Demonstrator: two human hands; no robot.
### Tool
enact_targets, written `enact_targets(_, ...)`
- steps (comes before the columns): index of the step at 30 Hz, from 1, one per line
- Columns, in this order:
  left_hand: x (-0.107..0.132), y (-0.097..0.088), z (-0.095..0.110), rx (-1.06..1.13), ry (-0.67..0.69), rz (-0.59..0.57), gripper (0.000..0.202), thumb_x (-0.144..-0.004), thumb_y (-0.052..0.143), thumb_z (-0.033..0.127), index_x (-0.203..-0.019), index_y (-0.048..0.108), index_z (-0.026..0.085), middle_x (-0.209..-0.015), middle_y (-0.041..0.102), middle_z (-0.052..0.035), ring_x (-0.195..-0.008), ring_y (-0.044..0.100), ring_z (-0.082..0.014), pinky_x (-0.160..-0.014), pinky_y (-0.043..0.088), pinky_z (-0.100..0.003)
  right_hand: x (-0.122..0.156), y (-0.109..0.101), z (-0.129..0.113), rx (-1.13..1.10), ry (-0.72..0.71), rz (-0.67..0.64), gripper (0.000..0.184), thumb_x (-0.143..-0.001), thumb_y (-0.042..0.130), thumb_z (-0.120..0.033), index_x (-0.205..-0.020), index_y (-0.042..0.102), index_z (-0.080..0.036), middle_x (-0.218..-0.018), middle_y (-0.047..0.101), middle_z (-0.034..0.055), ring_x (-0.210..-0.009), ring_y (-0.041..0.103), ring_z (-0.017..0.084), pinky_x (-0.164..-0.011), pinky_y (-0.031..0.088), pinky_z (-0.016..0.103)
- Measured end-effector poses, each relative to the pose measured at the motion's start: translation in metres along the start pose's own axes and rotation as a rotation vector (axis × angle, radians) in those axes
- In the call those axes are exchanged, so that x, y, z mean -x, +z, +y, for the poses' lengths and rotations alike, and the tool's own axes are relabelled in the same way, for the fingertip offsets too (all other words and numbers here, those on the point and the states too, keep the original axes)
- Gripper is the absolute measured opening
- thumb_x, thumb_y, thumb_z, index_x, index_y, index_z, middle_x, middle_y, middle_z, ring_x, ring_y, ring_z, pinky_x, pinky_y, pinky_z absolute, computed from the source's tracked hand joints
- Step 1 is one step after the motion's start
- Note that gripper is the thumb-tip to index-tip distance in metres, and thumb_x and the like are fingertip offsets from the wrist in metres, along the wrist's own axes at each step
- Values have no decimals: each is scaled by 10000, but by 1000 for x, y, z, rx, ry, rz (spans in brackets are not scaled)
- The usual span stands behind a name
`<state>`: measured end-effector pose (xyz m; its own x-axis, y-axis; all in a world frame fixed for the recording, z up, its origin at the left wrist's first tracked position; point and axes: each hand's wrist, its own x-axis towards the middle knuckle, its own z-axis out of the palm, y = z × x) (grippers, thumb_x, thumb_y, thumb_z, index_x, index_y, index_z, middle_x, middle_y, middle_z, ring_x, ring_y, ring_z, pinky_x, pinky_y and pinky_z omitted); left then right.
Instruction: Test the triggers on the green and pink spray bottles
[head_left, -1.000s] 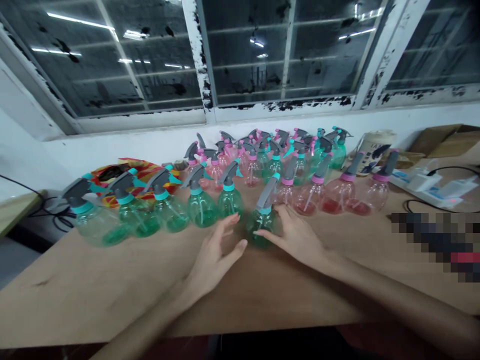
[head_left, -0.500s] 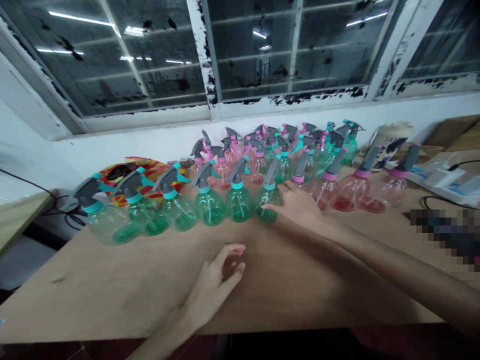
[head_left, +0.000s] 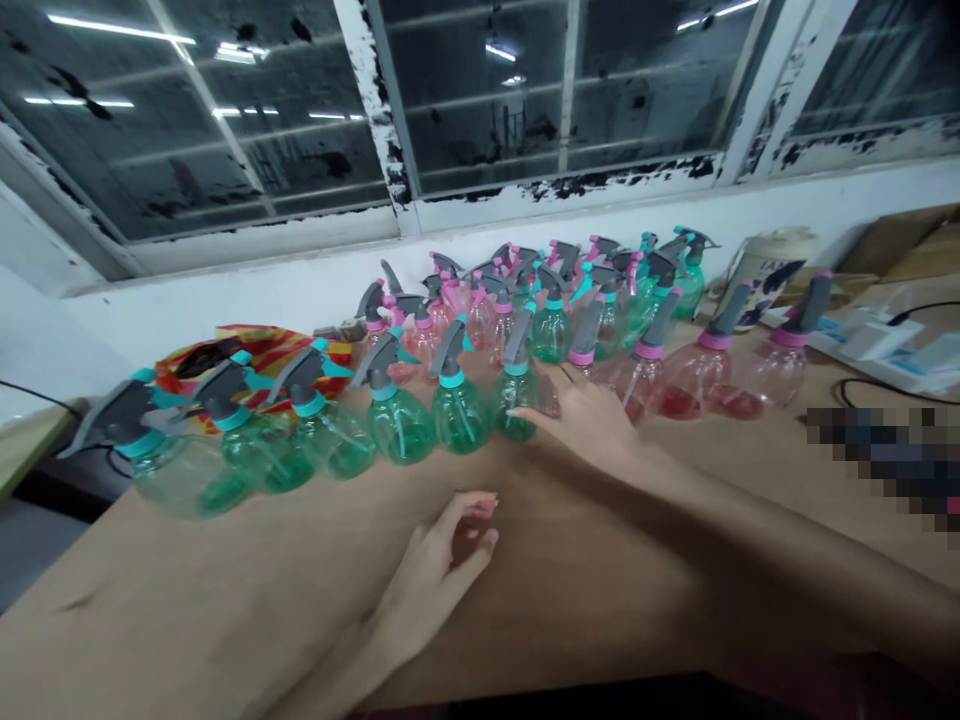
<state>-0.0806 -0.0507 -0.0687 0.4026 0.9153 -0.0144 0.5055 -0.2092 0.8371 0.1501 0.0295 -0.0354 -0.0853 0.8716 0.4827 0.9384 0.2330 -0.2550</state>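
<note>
A row of green spray bottles with grey triggers and teal collars stands along the wooden table [head_left: 225, 600]. My right hand [head_left: 589, 415] reaches forward and rests its fingertips against the rightmost green bottle [head_left: 514, 395] of that row, fingers stretched out. My left hand [head_left: 442, 570] hovers low over the table nearer to me, fingers loosely curled and apart, holding nothing. Pink spray bottles [head_left: 694, 375] continue the row to the right of my right hand.
A dense cluster of pink and green spray bottles [head_left: 547, 290] stands behind the row by the wall. A red and yellow bag [head_left: 259, 350] lies at the left. A white jar [head_left: 765, 275], a power strip [head_left: 877, 345] and cables sit at the right.
My right hand pushed the green bottle away from me into line with the green row. My left hand let go of it and drew back toward me.
</note>
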Motion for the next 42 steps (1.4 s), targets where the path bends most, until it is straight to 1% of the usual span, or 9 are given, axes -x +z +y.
enact_targets(3,-5,0,2,9,9,-5,243,-915,477,351,-1151,505,305,-1176,604,-26,-1085,578,-197,-950,491,-396,18,-19,19,-111,30,79,463,-856,472,-584,-1104,606,-217,-937,708,69,-747,676,240,-643,508,358)
enact_targets(6,-13,1,5,22,28,-9,235,-921,470,356,-1149,505,311,-1183,597,-19,-1087,578,-189,-959,486,-393,29,-34,42,-146,160,133,396,-856,483,-566,-967,643,-221,-873,718,59,-691,669,231,-622,492,345)
enact_targets(11,-27,12,18,27,33,-27,235,-919,478,350,-1151,502,319,-1163,601,-12,-1071,586,-187,-928,503,-388,21,-31,61,-83,250,115,640,-807,476,-652,-1198,539,-149,-948,702,145,-757,668,309,-641,493,414)
enact_targets(14,-31,20,30,26,29,-37,243,-914,486,344,-1154,504,318,-1151,605,-16,-1054,593,-193,-886,520,-382,8,-18,59,-89,264,42,802,-778,458,-703,-1329,419,-122,-857,707,138,-755,669,331,-650,494,440)
enact_targets(19,-30,25,49,29,52,-40,234,-913,491,314,-1145,510,292,-1122,615,-23,-1027,601,-180,-879,511,-361,-4,-6,57,-38,287,-49,776,-793,436,-696,-1309,434,-117,-872,703,157,-782,667,350,-642,488,447)
enact_targets(25,-27,27,57,22,52,-28,232,-916,499,341,-1143,517,298,-1102,630,-21,-1014,608,-181,-899,492,-378,4,-15,55,-38,233,-80,706,-812,433,-667,-1255,481,-119,-896,703,167,-771,673,343,-637,485,442)
enact_targets(32,-39,35,64,81,91,46,248,-887,549,364,-1117,540,271,-1103,632,-37,-1012,613,-192,-891,494,-367,34,-32,48,-20,132,-118,682,-821,434,-654,-1213,491,-99,-816,708,152,-739,674,330,-624,481,424)
enact_targets(38,-64,42,75,71,244,149,562,-780,679,370,-1261,433,218,-1330,502,-105,-1215,495,-256,-1004,426,-423,71,-43,33,-85,-6,-71,568,-814,471,-623,-1107,543,-142,-894,691,114,-702,670,267,-533,464,351)
enact_targets(42,-69,46,88,24,281,93,669,-724,726,342,-1299,413,204,-1225,586,-107,-1104,574,-280,-963,449,-473,87,-46,19,-173,-118,-30,497,-810,463,-645,-945,584,-182,-914,656,83,-801,644,238,-578,479,328)
